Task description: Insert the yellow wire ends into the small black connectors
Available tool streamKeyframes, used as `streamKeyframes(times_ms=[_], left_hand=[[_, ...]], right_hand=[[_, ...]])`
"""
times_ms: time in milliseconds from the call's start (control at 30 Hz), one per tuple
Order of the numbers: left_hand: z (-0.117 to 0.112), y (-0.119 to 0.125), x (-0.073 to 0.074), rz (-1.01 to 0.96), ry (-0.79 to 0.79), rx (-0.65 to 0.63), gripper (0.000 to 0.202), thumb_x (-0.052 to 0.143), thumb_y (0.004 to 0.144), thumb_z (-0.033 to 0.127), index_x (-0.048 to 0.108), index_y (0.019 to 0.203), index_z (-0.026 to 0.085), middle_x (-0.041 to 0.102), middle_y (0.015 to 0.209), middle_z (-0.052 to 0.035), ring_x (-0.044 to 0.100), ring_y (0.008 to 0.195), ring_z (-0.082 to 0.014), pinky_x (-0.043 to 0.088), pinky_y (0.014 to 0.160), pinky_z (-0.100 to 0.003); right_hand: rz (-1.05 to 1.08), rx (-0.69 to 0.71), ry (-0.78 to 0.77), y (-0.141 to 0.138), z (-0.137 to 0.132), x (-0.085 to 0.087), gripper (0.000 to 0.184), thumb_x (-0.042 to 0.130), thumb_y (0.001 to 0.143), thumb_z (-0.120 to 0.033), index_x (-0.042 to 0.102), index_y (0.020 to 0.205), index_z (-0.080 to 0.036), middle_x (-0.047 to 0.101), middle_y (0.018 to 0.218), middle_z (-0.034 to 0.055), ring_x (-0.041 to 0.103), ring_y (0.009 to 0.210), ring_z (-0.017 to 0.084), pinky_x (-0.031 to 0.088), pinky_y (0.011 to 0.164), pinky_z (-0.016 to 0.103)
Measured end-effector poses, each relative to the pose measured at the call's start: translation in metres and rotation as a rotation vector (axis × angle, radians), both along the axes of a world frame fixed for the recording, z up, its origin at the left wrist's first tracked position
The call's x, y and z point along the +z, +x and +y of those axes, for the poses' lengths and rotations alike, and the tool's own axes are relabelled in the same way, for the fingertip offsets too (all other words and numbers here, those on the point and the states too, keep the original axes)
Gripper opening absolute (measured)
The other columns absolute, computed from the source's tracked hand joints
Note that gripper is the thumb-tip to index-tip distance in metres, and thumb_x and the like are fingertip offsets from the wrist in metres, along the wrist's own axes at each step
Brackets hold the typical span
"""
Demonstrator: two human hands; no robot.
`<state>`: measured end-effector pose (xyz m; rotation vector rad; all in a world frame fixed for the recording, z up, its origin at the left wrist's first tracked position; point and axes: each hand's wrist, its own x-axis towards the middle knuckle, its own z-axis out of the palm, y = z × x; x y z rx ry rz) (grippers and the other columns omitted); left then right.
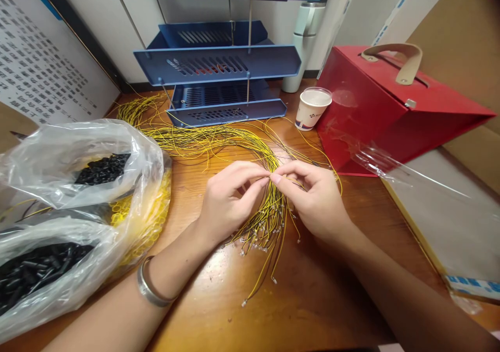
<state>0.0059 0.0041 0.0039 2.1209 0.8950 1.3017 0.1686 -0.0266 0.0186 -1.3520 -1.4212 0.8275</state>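
A bundle of thin yellow wires (pixel 219 143) with small metal ends lies across the wooden table (pixel 312 289), fanning out below my hands. My left hand (pixel 228 198) and my right hand (pixel 312 198) meet fingertip to fingertip above the bundle. Both pinch at a yellow wire between thumb and forefinger. The exact piece held between the fingertips is too small to make out. A metal bangle (pixel 150 289) sits on my left wrist.
Clear plastic bags (pixel 58 159) with small black parts and yellow rings lie at the left. A blue tiered tray rack (pixel 219 63) stands behind the wires. A paper cup (pixel 311 108), a red box with a handle (pixel 390 112) and cardboard (pixel 449 211) are at the right.
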Motion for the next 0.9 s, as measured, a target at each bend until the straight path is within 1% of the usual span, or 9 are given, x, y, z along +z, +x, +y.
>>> streamKeyframes(times_ms=[100,233,333,433,500,667,800,900], left_hand=[[0.0013,-0.0001,-0.0005,0.004,0.034,0.012,0.008,0.064,0.086,0.014,0.072,0.089,0.017,0.073,0.089,-0.0064,0.066,0.082,-0.0147,0.052,0.076,-0.026],[0.0036,-0.0003,-0.0023,0.001,0.091,0.013,0.008,0.064,0.086,0.012,0.071,0.087,0.015,0.073,0.086,-0.0056,0.066,0.079,-0.0133,0.052,0.073,-0.025],[0.0039,0.0001,-0.0025,0.010,0.079,0.007,0.007,0.064,0.086,0.012,0.071,0.087,0.015,0.073,0.086,-0.0057,0.065,0.079,-0.0127,0.051,0.071,-0.024],[0.0033,0.0010,-0.0025,0.004,-0.004,0.014,0.005,0.065,0.086,0.015,0.070,0.086,0.016,0.072,0.087,-0.0054,0.065,0.079,-0.0133,0.051,0.068,-0.024],[0.0031,0.0019,-0.0032,-0.029,-0.068,0.004,0.004,0.066,0.085,0.017,0.070,0.086,0.016,0.072,0.088,-0.0053,0.065,0.080,-0.0138,0.051,0.069,-0.024],[0.0034,0.0043,-0.0064,-0.148,-0.198,-0.016,0.005,0.067,0.085,0.020,0.070,0.087,0.016,0.072,0.089,-0.0045,0.065,0.084,-0.0142,0.051,0.078,-0.026],[0.0033,0.0049,-0.0066,-0.187,-0.292,-0.006,0.006,0.067,0.085,0.022,0.070,0.083,0.016,0.072,0.086,-0.0037,0.065,0.081,-0.0142,0.051,0.078,-0.026],[0.0032,0.0046,-0.0069,-0.199,-0.329,-0.007,0.007,0.067,0.084,0.023,0.070,0.083,0.017,0.072,0.086,-0.0030,0.065,0.081,-0.0136,0.050,0.077,-0.025]], right_hand=[[-0.001,0.002,0.000,-0.0013,0.0005,-0.0002,0.013,0.063,0.080,-0.026,0.066,0.074,-0.015,0.039,0.053,-0.0061,0.034,0.050,0.008,0.027,0.047,0.024],[-0.001,-0.002,-0.014,-0.0026,0.0014,-0.0007,0.013,0.063,0.080,-0.026,0.066,0.076,-0.014,0.047,0.059,-0.0036,0.039,0.054,0.009,0.031,0.050,0.025],[-0.006,0.002,-0.024,-0.0023,0.0015,-0.0010,0.015,0.062,0.080,-0.028,0.066,0.075,-0.014,0.045,0.057,-0.0041,0.038,0.053,0.009,0.030,0.050,0.025],[-0.018,0.004,-0.028,-0.0011,0.0013,-0.0010,0.016,0.062,0.081,-0.028,0.065,0.073,-0.015,0.038,0.053,-0.0062,0.033,0.050,0.008,0.026,0.047,0.024],[-0.017,-0.001,-0.024,-0.0005,0.0012,-0.0009,0.016,0.062,0.081,-0.028,0.065,0.072,-0.015,0.035,0.051,-0.0073,0.031,0.048,0.007,0.024,0.046,0.024],[0.025,-0.017,-0.038,-0.0008,0.0007,-0.0003,0.016,0.063,0.082,-0.029,0.065,0.072,-0.016,0.036,0.050,-0.0078,0.031,0.046,0.006,0.025,0.046,0.023],[0.021,-0.026,-0.037,-0.0015,0.0010,-0.0007,0.016,0.064,0.082,-0.029,0.067,0.074,-0.016,0.034,0.049,-0.0082,0.030,0.046,0.006,0.025,0.046,0.023],[-0.014,-0.046,-0.001,-0.0017,0.0017,-0.0006,0.012,0.065,0.081,-0.026,0.070,0.077,-0.015,0.033,0.049,-0.0084,0.029,0.047,0.006,0.024,0.047,0.023]])
